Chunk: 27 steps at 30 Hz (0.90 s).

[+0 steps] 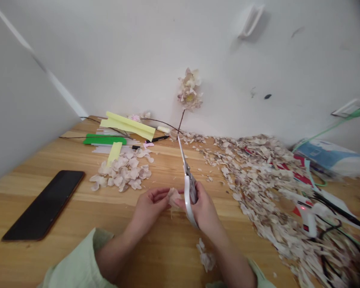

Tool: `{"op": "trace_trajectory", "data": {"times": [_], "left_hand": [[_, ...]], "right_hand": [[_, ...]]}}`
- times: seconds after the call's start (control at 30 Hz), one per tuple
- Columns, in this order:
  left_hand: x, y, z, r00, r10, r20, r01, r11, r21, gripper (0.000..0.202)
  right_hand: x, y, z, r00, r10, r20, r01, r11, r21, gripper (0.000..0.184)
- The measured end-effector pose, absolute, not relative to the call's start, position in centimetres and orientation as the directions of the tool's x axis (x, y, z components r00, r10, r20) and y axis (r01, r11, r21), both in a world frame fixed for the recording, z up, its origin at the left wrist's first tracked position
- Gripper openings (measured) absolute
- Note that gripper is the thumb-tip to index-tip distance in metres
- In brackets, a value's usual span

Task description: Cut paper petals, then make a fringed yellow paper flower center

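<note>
One wooden bench (156, 256) carries everything, and a broad drift of dry scraps (252, 192) spreads over its right side; so thin and loose, they would probably scatter at a brush of the sleeve. Smaller is the pile of petals (124, 172) beyond the left hand (148, 210). These look papery and feather-light, best lifted singly by an edge, since pressing on the pile could crease several.

Next come the scissors (187, 192), held in the right hand (205, 210) with the blades pointing towards the wall. They should be the stiffest and heaviest thing held, smooth at the white handle, and safest gripped there.

Smallest is the single petal (173, 197), between the two hands above the bench. The left fingers are closed on it in a pinch; the right fingertips, closed around the scissors' handle, also reach its edge. It is likely soft, nearly weightless and easily torn, so a light pinch near its firmer base should suit.
</note>
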<state>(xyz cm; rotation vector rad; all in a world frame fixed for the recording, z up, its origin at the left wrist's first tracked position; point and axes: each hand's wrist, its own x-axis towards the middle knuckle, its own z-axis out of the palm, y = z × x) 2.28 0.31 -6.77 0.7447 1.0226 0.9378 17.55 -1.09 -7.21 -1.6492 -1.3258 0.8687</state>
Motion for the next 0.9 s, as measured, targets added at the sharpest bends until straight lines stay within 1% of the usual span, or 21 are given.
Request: {"op": "trace_trajectory", "data": {"times": [0.2, 0.3, 0.47, 0.63, 0.8, 0.9], "left_hand": [[2.52, 0.07, -6.83, 0.202, 0.913, -0.355, -0.335, 0.405, 0.850, 0.035], [2.62, -0.04, -6.61, 0.223, 0.909, -0.352, -0.341, 0.411, 0.845, 0.032], [2.57, -0.26, -6.17, 0.286, 0.886, -0.364, -0.312, 0.446, 0.839, 0.022], [2.46, -0.50, -6.34, 0.430, 0.823, -0.371, -0.266, 0.508, 0.819, 0.017], [2.43, -0.34, -6.62, 0.445, 0.806, -0.389, -0.259, 0.532, 0.806, 0.024], [2.48, -0.29, -6.59, 0.421, 0.823, -0.382, -0.310, 0.526, 0.792, 0.030]], "right_hand": [[17.33, -0.85, -7.41, 0.243, 0.970, -0.019, 0.360, -0.108, -0.927, 0.034], [17.40, -0.75, -7.47, 0.263, 0.965, -0.017, 0.320, -0.103, -0.942, 0.034], [17.31, -0.94, -7.65, 0.239, 0.971, -0.025, 0.262, -0.089, -0.961, 0.036], [17.40, -1.02, -7.75, 0.256, 0.966, -0.034, 0.243, -0.098, -0.965, 0.039], [17.62, -0.91, -7.70, 0.258, 0.965, -0.039, 0.219, -0.098, -0.971, 0.039], [17.72, -0.82, -7.95, 0.248, 0.968, -0.047, 0.218, -0.103, -0.970, 0.039]]}}
